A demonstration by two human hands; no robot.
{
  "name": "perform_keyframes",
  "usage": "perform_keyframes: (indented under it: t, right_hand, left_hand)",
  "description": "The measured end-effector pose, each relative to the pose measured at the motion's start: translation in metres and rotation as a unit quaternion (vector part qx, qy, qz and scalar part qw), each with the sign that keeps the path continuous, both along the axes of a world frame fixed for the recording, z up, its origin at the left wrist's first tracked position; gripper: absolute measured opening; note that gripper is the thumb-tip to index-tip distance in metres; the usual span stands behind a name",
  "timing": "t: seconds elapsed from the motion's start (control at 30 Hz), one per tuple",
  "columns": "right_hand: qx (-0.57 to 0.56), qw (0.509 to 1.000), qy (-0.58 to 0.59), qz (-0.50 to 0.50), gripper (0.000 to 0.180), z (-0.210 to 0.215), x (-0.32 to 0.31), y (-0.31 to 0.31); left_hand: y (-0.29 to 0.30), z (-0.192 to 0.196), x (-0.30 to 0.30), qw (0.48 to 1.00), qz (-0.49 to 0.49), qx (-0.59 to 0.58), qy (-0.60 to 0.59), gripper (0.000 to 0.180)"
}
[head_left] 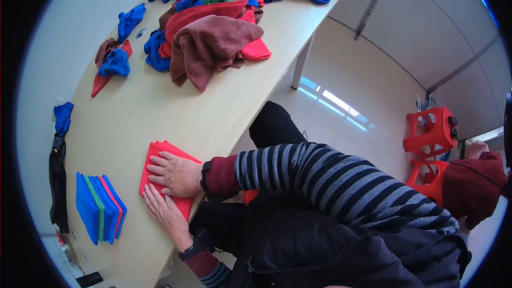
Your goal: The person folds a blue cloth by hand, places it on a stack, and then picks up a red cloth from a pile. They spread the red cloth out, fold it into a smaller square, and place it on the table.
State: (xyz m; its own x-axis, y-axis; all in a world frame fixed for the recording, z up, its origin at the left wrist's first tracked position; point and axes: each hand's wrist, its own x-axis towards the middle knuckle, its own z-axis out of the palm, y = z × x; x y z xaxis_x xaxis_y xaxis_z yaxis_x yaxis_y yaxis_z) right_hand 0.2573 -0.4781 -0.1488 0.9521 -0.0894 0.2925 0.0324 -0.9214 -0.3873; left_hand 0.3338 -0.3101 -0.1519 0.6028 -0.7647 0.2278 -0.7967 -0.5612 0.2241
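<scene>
**Two flat hands pressing a folded red cloth on a wooden table**

Seen from above through a wide, rounded lens. Near the table's (160,106) front edge, at about seven o'clock from the picture's centre: a folded red cloth (184,204), several layers thick, edges roughly stacked. Pressed on top, the right hand (176,175), palm down, fingers spread wide and pointing toward nine o'clock, gripping nothing. Just below it, at its six o'clock, the left hand (165,212), also flat and open, fingers together, resting on the cloth's lower part and touching the table beyond the edge.

Likely handling, judged from the look: soft, light, limp fabric, no stiffness, prone to slipping out of its fold if lifted by one corner. Best taken by pinching the stacked layers along a folded edge, or slid flat under both palms.

Right forearm in a grey-and-black striped sleeve with a dark red cuff, reaching in from three o'clock, wrist nearly straight. Left forearm rising from six o'clock, dark watch band at the wrist.

At nine o'clock of the hands, a neat row of folded cloths (100,207), mostly blue with green and red. At twelve o'clock, far across the table, a loose heap of cloths (213,32) in brown, red, green and blue. Red plastic stools (429,133) on the floor at three o'clock.
</scene>
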Motion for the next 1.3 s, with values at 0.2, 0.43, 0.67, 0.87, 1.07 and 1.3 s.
perform_keyframes:
  t: [0.2,0.43,0.67,0.87,1.07,1.3]
  right_hand:
    - [0.000,1.000,-0.001,-0.014,0.061,-0.001,-0.006,0.009]
    - [-0.035,0.999,0.009,-0.018,0.061,0.004,-0.005,0.011]
    - [-0.040,0.999,-0.004,-0.017,0.060,-0.001,-0.010,0.013]
    - [-0.059,0.998,0.018,-0.012,0.059,0.009,-0.012,0.017]
    - [-0.063,0.998,0.010,-0.017,0.060,0.010,-0.026,0.002]
    - [-0.070,0.997,0.021,-0.002,0.062,0.019,-0.052,-0.004]
  left_hand:
    - [0.010,0.009,-0.012,0.998,0.007,0.054,-0.016,0.061]
    - [0.013,0.016,-0.040,0.999,-0.014,0.037,-0.008,0.065]
    - [0.009,0.016,-0.049,0.999,-0.010,0.034,-0.011,0.069]
    - [0.024,0.019,-0.049,0.999,0.002,0.040,-0.003,0.071]
    - [0.027,0.030,-0.047,0.997,-0.067,0.019,0.019,0.081]
    - [0.035,0.034,-0.044,0.994,-0.100,0.009,0.047,0.087]
